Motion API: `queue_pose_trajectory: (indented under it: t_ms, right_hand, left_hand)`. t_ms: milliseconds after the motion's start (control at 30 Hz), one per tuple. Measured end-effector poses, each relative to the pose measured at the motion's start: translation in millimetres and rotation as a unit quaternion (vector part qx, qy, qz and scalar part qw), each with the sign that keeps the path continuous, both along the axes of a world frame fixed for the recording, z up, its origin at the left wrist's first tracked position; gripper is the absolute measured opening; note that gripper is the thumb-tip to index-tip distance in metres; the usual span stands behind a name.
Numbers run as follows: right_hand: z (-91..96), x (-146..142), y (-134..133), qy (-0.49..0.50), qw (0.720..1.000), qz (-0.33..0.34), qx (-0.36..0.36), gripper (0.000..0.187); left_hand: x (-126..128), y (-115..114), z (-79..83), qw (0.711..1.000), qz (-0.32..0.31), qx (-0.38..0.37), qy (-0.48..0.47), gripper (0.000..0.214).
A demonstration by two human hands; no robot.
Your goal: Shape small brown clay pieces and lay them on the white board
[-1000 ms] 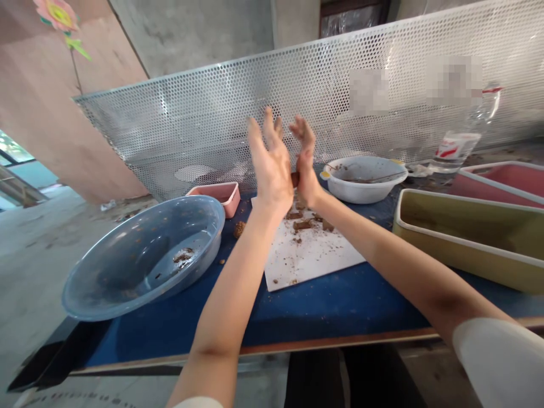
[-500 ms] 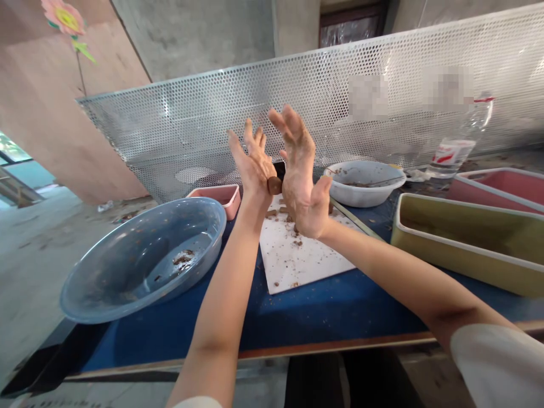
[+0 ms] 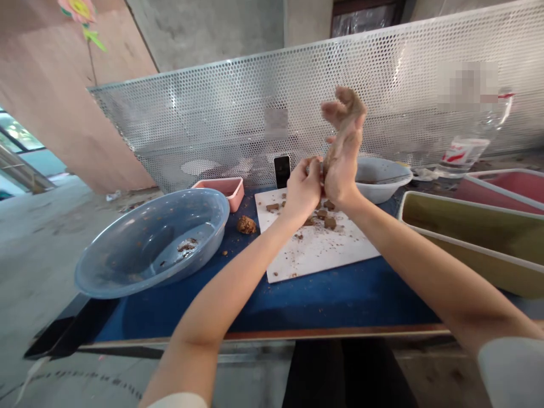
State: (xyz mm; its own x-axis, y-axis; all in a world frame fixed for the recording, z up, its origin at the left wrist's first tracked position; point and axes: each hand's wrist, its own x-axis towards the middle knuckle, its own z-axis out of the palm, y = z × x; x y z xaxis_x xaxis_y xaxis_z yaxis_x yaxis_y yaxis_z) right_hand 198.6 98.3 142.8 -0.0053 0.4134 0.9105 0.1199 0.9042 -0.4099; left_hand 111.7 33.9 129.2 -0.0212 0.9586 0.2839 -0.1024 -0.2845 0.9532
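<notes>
My left hand (image 3: 304,184) is closed, with its fingers curled against the heel of my right palm. Between the two hands a bit of a brown clay lump (image 3: 321,169) shows; most of it is hidden by the left fingers. My right hand (image 3: 345,144) stands upright and open, its fingers loosely stretched and smeared with clay. Below both hands lies a white board (image 3: 314,258) dotted with crumbs. On it rest several small shaped clay pieces, among them a block (image 3: 330,223) and a flat piece (image 3: 272,208).
A rough clay clump (image 3: 246,225) lies left of the board, beside a large blue basin (image 3: 127,226). Behind stand a pink tray (image 3: 236,195), a phone (image 3: 281,171) and a white bowl (image 3: 382,190). To the right are an olive trough (image 3: 463,249), a red trough (image 3: 505,190) and a plastic bottle (image 3: 465,150).
My left hand has gone from open, palm facing the right one, to closed fingers at the right palm. The clay lump was plainly visible between the palm heels; now it is mostly covered.
</notes>
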Motion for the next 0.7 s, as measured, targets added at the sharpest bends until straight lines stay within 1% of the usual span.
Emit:
queue_pose_trajectory:
  t_ms: [33,67,133,200,233,300,367,433,500,567,700]
  right_hand:
    - [-5.0,4.4,-8.9,0.015,1.0,-0.005,0.005,0.066]
    - [-11.7,9.4,-18.0,-0.01,1.0,-0.008,0.012,0.057]
    - [-30.4,20.6,-35.0,-0.121,0.992,-0.016,0.036,0.048]
    - [-55.8,31.4,-47.4,-0.254,0.966,-0.02,0.036,0.043]
    - [-70.2,35.6,-51.6,-0.308,0.951,-0.023,0.028,0.038]
    - [-99.6,40.4,-56.2,-0.354,0.934,-0.034,0.034,0.033]
    - [-125.3,40.6,-57.8,-0.358,0.932,-0.045,0.033,0.036]
    - [-143.5,38.2,-58.8,-0.384,0.922,-0.031,0.04,0.044]
    - [-153.4,35.5,-60.2,-0.401,0.915,-0.014,0.046,0.049]
    - [-157.0,33.9,-61.8,-0.397,0.917,-0.014,0.036,0.048]
    - [-156.4,34.0,-64.1,-0.385,0.922,-0.037,0.022,0.043]
  left_hand:
    - [-6.4,-3.2,-8.9,1.0,0.004,0.001,-0.001,0.028]
    - [-14.2,-6.4,-18.6,1.0,0.005,-0.006,0.004,0.03]
    - [-31.7,-12.8,-39.8,0.999,-0.003,-0.04,0.014,0.039]
    - [-48.1,-18.5,-61.8,0.993,-0.056,-0.105,0.005,0.048]
    - [-55.0,-20.9,-72.1,0.988,-0.09,-0.123,-0.008,0.048]
    - [-65.6,-24.9,-89.9,0.983,-0.117,-0.138,-0.031,0.042]
    - [-71.7,-27.9,-102.8,0.982,-0.115,-0.142,-0.039,0.034]
    - [-73.9,-30.6,-110.6,0.982,-0.117,-0.144,-0.038,0.032]
    - [-73.3,-33.3,-114.1,0.983,-0.114,-0.144,-0.031,0.037]
    - [-71.8,-35.5,-114.7,0.984,-0.106,-0.144,-0.025,0.045]
    - [-70.6,-37.3,-115.4,0.98,-0.111,-0.162,-0.013,0.062]
